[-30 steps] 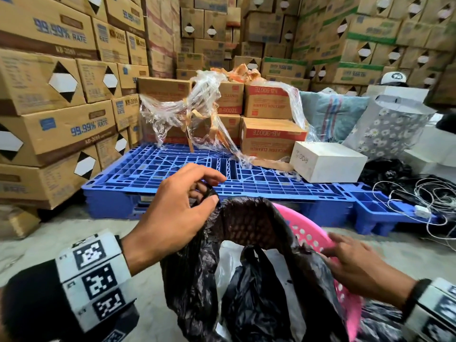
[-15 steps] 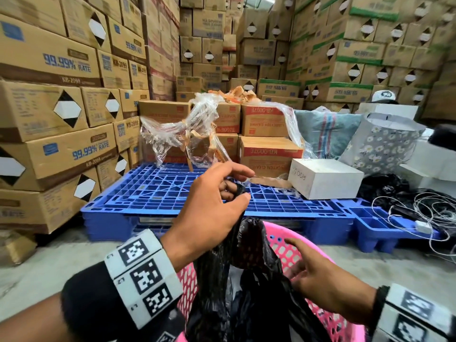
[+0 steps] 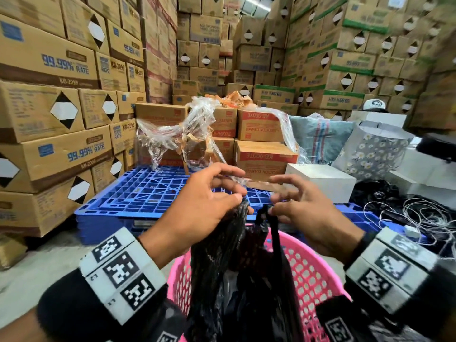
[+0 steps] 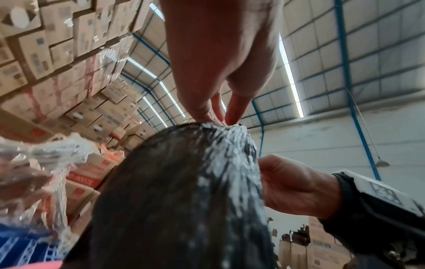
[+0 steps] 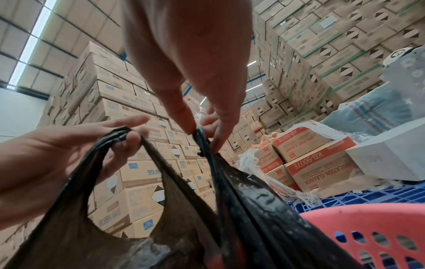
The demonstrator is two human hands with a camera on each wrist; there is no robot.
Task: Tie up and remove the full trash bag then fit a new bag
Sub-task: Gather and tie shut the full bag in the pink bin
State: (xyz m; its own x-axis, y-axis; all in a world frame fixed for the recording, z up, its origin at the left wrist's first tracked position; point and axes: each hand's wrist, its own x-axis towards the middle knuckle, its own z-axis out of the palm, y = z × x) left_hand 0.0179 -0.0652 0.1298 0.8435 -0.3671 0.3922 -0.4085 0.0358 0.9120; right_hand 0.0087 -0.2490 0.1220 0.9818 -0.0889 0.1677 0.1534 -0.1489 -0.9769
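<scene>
Two hands lift a black trash bag point(image 3: 222, 280) from a pink basket point(image 3: 311, 275).
Left hand point(image 3: 197, 208) pinches one gathered handle at 11 o'clock; right hand point(image 3: 303, 208) pinches the other at 1 o'clock.

Tall stacks of brown cardboard boxes point(image 3: 56, 99) wall in the warehouse on three sides. A blue plastic pallet point(image 3: 148, 193) lies on the grey concrete floor point(image 3: 32, 275), carrying red-labelled cartons point(image 3: 265, 157) and crumpled clear wrap point(image 3: 177, 134). A white box point(image 3: 320, 181) sits on its edge. Daylight strips point(image 4: 291, 72) run along the metal roof.
</scene>
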